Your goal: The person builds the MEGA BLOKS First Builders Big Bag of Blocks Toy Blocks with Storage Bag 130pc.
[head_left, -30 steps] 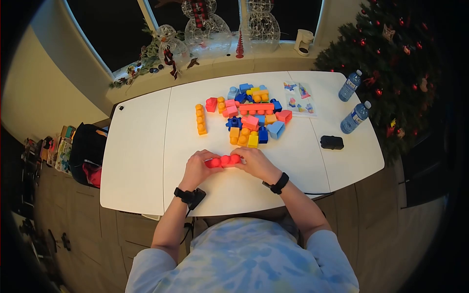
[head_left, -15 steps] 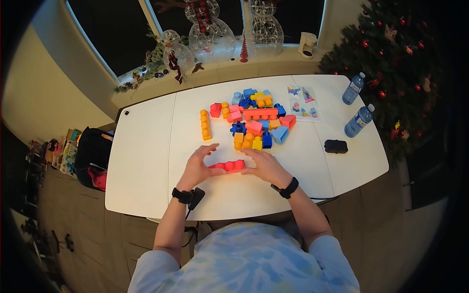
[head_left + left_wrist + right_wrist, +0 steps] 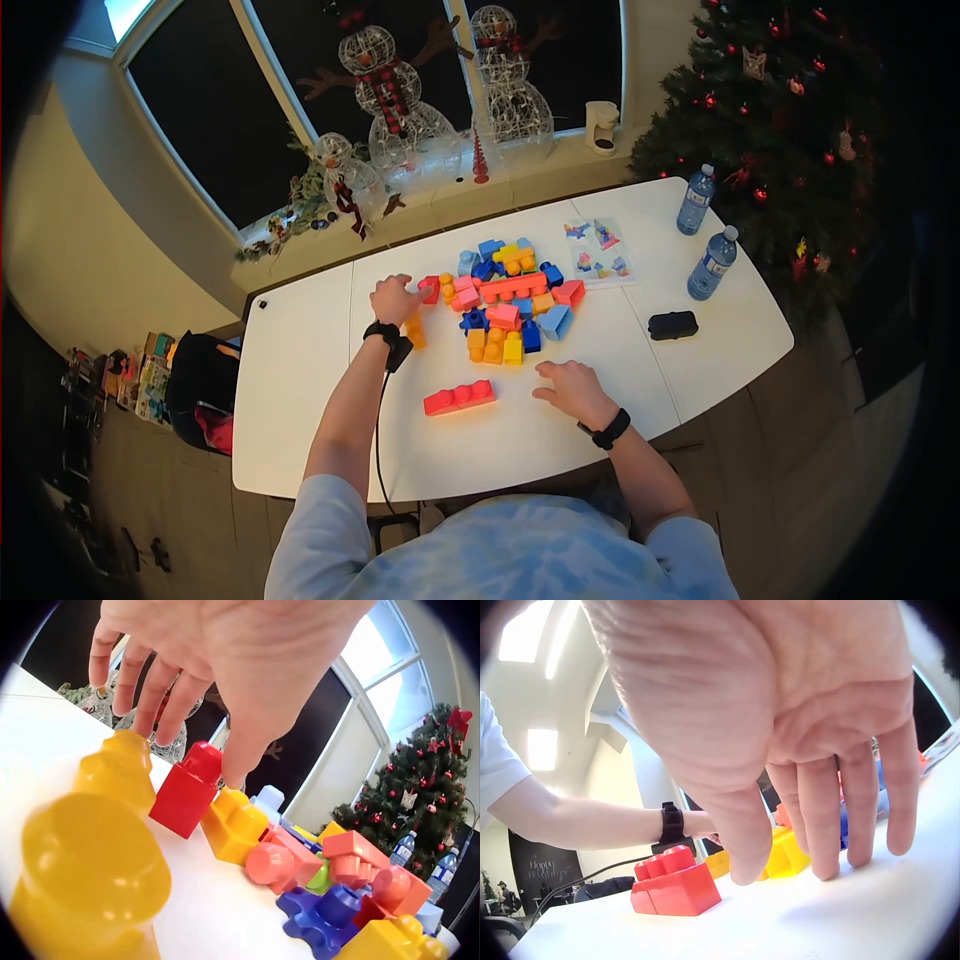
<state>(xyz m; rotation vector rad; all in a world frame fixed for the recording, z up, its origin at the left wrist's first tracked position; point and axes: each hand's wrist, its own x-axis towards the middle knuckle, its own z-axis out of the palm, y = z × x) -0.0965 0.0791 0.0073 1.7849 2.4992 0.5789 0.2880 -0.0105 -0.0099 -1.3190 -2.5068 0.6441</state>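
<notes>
My left hand (image 3: 397,298) reaches over the left side of the block pile, fingers extended and holding nothing. In the left wrist view its thumb and fingers hang around a small red block (image 3: 184,801), the thumb overlapping that block's edge. A long yellow-orange block (image 3: 94,862) lies below the wrist, partly covered by the hand in the head view. My right hand (image 3: 577,390) hovers low over the table's front, fingers loosely spread, with nothing in them. Left of it sits a red toy brick piece (image 3: 459,397) with a row of studs up; a seam shows on its side (image 3: 675,891).
A pile of coloured building blocks (image 3: 505,317) fills the table's middle. Behind it lies a picture sheet (image 3: 600,252). Two water bottles (image 3: 713,262) and a black case (image 3: 673,325) stand at the right. A cable (image 3: 379,440) hangs from my left wrist.
Both hands have let go of the red brick piece, which stays on the table. My left hand has moved forward to the small red block; my right hand has drawn away to the right.
</notes>
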